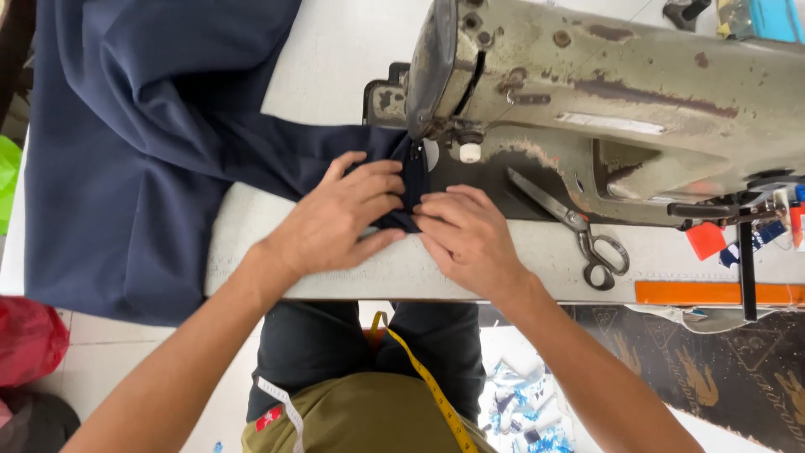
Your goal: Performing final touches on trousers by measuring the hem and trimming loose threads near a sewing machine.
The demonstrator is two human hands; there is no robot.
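Yellow tape measure (428,382) hangs nearest the lens. Left hand (340,214) and right hand (465,235) press flat, fingers spread, pinning navy fabric (142,143) between them, steadying it under the sewing machine (604,92); scissors (579,226) lie right of the grip.

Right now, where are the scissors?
In the head view, the scissors lie on the table, right of the right hand, beside the sewing machine.

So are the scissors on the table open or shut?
Shut. The scissors lie flat on the table beside the sewing machine, blades together in one point, the two handle loops close together.
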